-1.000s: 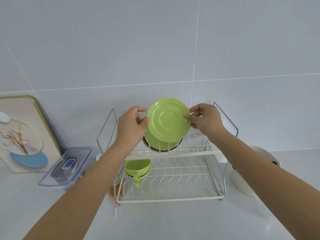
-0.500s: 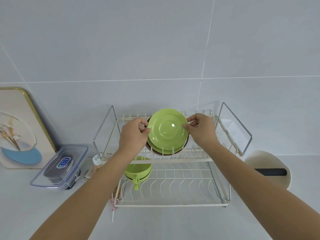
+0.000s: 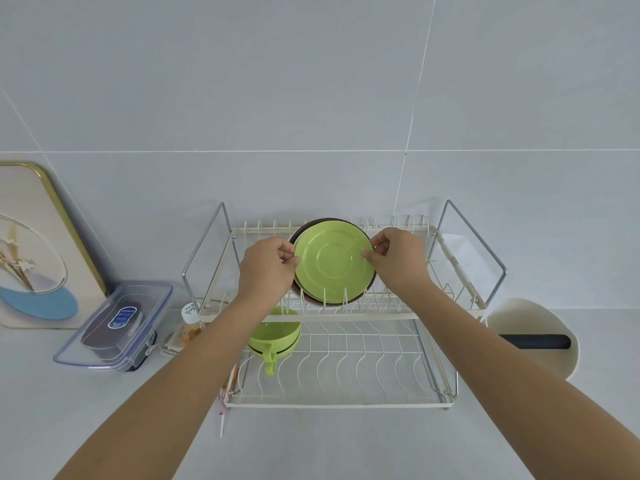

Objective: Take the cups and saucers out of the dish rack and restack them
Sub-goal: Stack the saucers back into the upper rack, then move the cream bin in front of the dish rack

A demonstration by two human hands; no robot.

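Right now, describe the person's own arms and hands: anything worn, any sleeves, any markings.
Both arms are bare from the bottom of the frame up to the wrist, with no sleeve in view. The left hand and right hand wear no gloves. No watch, bracelet or ring shows, and no markings are visible.

Pale counter (image 3: 329,445), dish rack (image 3: 339,405), plastic container (image 3: 114,323), possibly cream pan (image 3: 533,320)

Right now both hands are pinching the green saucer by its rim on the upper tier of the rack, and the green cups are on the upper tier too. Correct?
Not quite. The head view shows the green cups on the lower tier, left side. The left hand and right hand do pinch the green saucer on the dish rack's upper tier.
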